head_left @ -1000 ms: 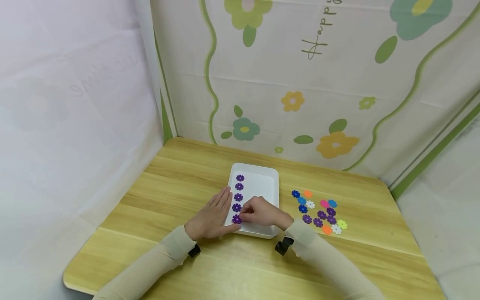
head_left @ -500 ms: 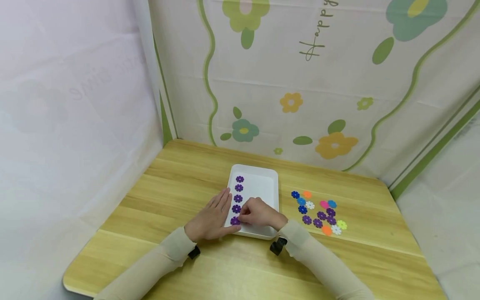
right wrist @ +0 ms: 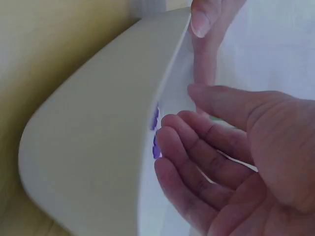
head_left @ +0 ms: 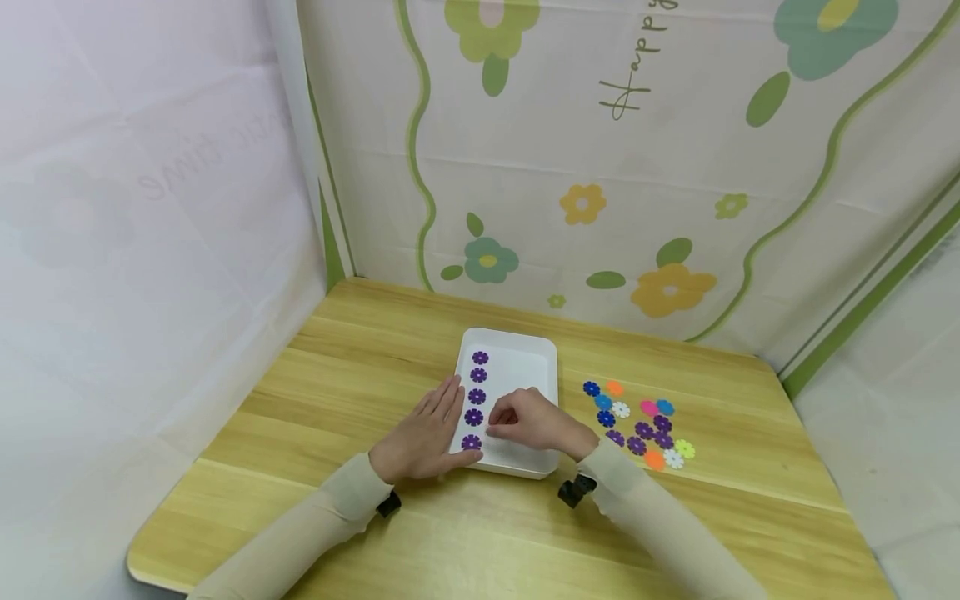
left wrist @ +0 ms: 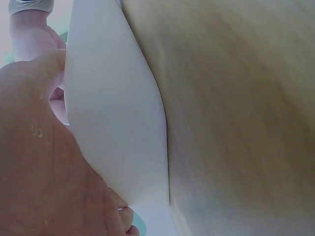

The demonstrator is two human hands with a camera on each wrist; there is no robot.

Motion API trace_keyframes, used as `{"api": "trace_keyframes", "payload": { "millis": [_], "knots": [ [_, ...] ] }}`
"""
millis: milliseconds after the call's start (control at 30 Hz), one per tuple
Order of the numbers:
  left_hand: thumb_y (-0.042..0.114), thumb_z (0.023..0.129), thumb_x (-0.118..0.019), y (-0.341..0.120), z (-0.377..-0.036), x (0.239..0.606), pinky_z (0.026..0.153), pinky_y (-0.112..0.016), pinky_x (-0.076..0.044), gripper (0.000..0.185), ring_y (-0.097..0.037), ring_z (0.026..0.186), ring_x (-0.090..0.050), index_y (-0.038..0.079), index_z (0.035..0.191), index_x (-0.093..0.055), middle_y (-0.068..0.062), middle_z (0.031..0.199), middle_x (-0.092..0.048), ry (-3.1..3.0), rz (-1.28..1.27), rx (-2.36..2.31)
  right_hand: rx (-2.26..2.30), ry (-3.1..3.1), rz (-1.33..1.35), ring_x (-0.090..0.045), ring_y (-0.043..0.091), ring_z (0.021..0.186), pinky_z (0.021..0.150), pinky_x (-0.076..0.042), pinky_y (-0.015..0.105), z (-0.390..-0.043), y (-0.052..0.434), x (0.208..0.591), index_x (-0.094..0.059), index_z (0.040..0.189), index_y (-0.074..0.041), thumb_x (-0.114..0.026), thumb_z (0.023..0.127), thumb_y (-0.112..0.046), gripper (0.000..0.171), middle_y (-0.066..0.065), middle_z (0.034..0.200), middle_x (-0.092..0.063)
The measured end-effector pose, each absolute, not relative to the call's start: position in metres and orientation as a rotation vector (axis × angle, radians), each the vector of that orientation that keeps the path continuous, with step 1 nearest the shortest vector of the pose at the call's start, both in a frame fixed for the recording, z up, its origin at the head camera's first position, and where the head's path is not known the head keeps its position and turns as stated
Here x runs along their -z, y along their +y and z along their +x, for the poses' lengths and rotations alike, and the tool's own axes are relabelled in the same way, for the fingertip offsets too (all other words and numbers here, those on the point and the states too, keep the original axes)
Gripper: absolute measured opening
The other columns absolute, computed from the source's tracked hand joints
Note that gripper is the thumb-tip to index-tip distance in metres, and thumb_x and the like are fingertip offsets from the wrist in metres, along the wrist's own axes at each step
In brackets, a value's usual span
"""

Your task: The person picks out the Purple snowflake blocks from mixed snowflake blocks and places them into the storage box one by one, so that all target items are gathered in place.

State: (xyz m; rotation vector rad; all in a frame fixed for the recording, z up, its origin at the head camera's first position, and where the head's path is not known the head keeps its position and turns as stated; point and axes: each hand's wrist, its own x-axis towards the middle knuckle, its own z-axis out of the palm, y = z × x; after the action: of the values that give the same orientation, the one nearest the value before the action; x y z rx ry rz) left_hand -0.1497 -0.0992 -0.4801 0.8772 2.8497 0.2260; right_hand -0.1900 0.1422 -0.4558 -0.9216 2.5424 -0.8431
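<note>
A shallow white tray (head_left: 519, 367) holds a column of purple flower-shaped discs along its left side. My left hand (head_left: 422, 435) lies on the tray's left edge with straight fingers, its thumb across the near left corner beside the closest purple disc (head_left: 471, 442). Over the tray, just right of that disc, is my right hand (head_left: 534, 419). Its fingers are loosely bent and hold nothing; the right wrist view shows the thumb apart from the fingertips (right wrist: 167, 132). The tray's outer wall (left wrist: 113, 98) fills the middle of the left wrist view, next to the left palm (left wrist: 39, 142).
Right of the tray, loose flower discs lie scattered on the wooden table (head_left: 360, 358): purple (head_left: 636, 446), dark blue (head_left: 592, 388), white (head_left: 621, 410), orange (head_left: 654, 460), pink (head_left: 648, 407) and yellow (head_left: 685, 449). A flower-printed cloth (head_left: 517, 200) hangs behind the table.
The nearest purple disc has shifted slightly toward me. My right hand has let go of it and drawn a little to the right, its fingers parting. The left hand stays in place.
</note>
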Motion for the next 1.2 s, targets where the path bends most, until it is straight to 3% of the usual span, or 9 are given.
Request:
{"api": "trace_keyframes", "payload": {
  "millis": [133,367,533,733,967,1200],
  "knots": [
    [0.075,0.102,-0.041,-0.099,-0.149,0.482,0.134,-0.052,-0.02,0.107,-0.038,0.166,-0.008,-0.007,0.166,-0.016,-0.024,0.177,-0.005,2.85,0.876,-0.238,0.832,2.542,-0.966,-0.07,0.005,0.083,0.078,-0.06,0.02,-0.187,0.162,0.45,-0.081,0.109,-0.01,-0.076,0.1,-0.023,0.017,-0.003,0.098,-0.08],
    [0.077,0.102,-0.037,-0.098,-0.147,0.48,0.135,-0.051,-0.018,0.107,-0.038,0.166,-0.006,-0.006,0.166,-0.015,-0.023,0.178,-0.004,2.848,0.882,-0.215,0.74,2.636,-1.016,-0.072,0.013,0.097,0.089,-0.064,0.04,-0.175,0.208,0.443,-0.078,0.117,-0.008,-0.075,0.1,-0.026,0.025,0.003,0.11,-0.079],
    [0.076,0.102,-0.037,-0.099,-0.148,0.481,0.135,-0.052,-0.017,0.107,-0.039,0.166,-0.004,-0.006,0.166,-0.013,-0.024,0.177,-0.003,2.836,0.891,-0.235,0.683,2.731,-1.084,-0.074,0.023,0.101,0.09,-0.063,0.047,-0.169,0.246,0.442,-0.076,0.118,-0.006,-0.078,0.097,-0.02,0.025,0.008,0.112,-0.078],
    [0.077,0.102,-0.035,-0.1,-0.15,0.483,0.135,-0.051,-0.017,0.107,-0.039,0.166,-0.004,-0.006,0.166,-0.013,-0.024,0.177,-0.003,2.846,0.897,-0.222,0.547,2.821,-1.044,-0.075,0.028,0.1,0.085,-0.064,0.045,-0.164,0.289,0.445,-0.075,0.117,-0.004,-0.08,0.094,-0.013,0.025,0.011,0.112,-0.078],
    [0.076,0.102,-0.037,-0.1,-0.149,0.482,0.135,-0.052,-0.018,0.107,-0.039,0.166,-0.004,-0.006,0.166,-0.014,-0.024,0.177,-0.004,2.841,0.896,-0.247,0.502,2.867,-1.002,-0.073,0.015,0.085,0.073,-0.064,0.036,-0.162,0.328,0.455,-0.077,0.102,-0.008,-0.084,0.09,-0.009,0.014,0.002,0.095,-0.078],
    [0.076,0.102,-0.037,-0.099,-0.149,0.482,0.135,-0.052,-0.018,0.107,-0.039,0.166,-0.005,-0.007,0.166,-0.015,-0.024,0.177,-0.004,2.848,0.906,-0.233,0.47,2.915,-0.925,-0.075,0.023,0.092,0.079,-0.065,0.037,-0.161,0.345,0.47,-0.077,0.114,-0.001,-0.085,0.088,-0.012,0.03,0.009,0.104,-0.078]
  ]
}}
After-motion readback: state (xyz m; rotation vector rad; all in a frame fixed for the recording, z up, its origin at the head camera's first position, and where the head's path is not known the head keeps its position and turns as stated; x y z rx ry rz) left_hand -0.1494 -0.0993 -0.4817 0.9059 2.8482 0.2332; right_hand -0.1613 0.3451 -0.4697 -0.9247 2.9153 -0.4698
